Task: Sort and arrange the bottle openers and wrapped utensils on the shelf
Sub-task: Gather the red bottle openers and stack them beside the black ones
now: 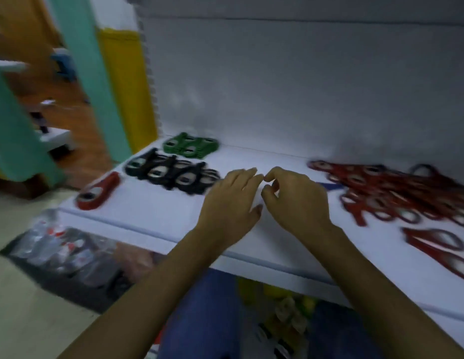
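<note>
At three o'clock, red openers (376,182) look stiff and light, so pinch a handle; your left hand (230,200) lies straight-fingered, right hand (297,200) loosely curled, empty.

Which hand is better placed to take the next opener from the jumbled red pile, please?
The right hand, probably: it hovers nearer the red pile; the left hand is farther off.

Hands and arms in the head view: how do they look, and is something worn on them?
The left hand and the right hand are bare, without gloves. The left forearm and right forearm are bare too: no sleeve shows up to the picture's edge. No watch, bracelet or ring can be seen, though the blur could hide a thin one.
</note>
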Demonstrator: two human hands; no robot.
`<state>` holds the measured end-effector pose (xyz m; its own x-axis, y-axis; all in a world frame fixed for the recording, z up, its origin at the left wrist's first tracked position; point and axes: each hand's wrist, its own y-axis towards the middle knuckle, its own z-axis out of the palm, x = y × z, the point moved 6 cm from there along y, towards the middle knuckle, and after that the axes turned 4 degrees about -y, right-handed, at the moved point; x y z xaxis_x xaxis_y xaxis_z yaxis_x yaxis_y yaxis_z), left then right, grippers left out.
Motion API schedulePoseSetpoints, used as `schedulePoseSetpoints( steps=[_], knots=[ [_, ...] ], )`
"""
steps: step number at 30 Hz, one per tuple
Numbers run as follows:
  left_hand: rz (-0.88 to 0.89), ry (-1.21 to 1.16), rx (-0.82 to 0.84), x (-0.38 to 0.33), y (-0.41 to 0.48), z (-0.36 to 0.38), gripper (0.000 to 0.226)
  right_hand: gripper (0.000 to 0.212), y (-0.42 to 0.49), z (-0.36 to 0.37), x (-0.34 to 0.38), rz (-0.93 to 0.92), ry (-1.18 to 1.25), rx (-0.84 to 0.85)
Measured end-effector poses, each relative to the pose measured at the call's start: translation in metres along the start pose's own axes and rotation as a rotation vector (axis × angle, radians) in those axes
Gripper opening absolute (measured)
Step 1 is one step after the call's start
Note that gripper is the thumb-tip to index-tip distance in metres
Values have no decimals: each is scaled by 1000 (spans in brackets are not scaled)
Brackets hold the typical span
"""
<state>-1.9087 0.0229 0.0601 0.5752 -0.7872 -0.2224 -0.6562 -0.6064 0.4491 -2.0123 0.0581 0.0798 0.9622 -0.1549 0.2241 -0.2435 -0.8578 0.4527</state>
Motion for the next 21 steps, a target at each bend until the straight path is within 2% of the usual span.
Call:
schedulePoseSetpoints(
  steps=[5,9,13,15,21],
  knots=[
    [203,-307,57,-127,31,61,54,21,-70,-60,-119,317,-135,-80],
    [390,-413,153,-196,34,96,52,26,-121,-85,-186,474,-256,-136],
    [317,-457,252,-198,34,118,53,63,-135,-70,-231,555,-166,111],
    [243,-515,236,-188,34,117,49,61,-132,-64,-238,534,-134,148],
    [141,-598,249,-185,33,112,41,40,-113,-61,-241,398,-346,92]
  ],
)
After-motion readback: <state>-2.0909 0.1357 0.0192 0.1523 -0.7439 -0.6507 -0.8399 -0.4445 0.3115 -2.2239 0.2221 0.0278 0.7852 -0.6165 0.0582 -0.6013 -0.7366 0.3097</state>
